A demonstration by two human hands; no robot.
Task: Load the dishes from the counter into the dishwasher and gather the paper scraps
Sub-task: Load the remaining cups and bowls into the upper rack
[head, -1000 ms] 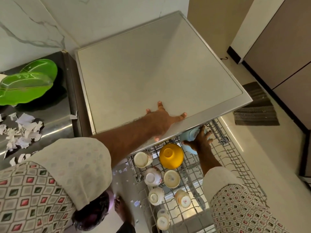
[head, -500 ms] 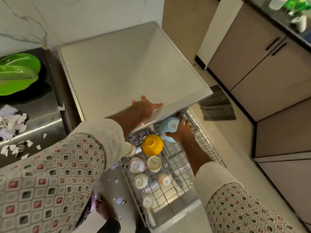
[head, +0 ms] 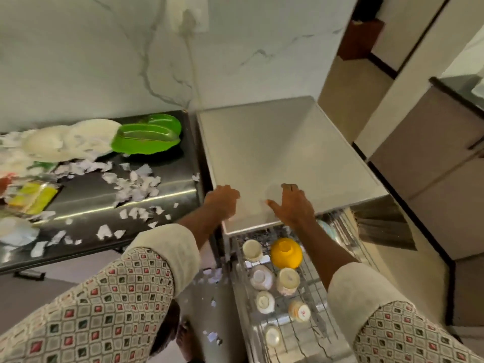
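Note:
The dishwasher's flat steel top (head: 282, 153) fills the middle. My left hand (head: 222, 200) rests on its front left edge, fingers curled over the rim. My right hand (head: 290, 204) lies flat on the top near the front, fingers spread, holding nothing. Below, the pulled-out wire rack (head: 322, 334) holds a yellow bowl (head: 286, 253) upside down and several small cream cups (head: 262, 277). A light blue bowl (head: 326, 229) sits at the rack's back, partly hidden by my right forearm. Torn paper scraps (head: 136, 183) litter the steel counter (head: 162, 205).
Green leaf-shaped plates (head: 146, 137) and white plates (head: 70, 142) stand at the counter's back. A yellow-green packet (head: 34, 196) lies at far left. Paper scraps (head: 212, 336) lie on the floor by my feet. Brown cabinets (head: 429, 158) and a dark mat (head: 385, 224) are at right.
My right hand let go of the light blue bowl in the rack and rose onto the dishwasher top. My left hand slid left to the edge. The view swung left toward the counter.

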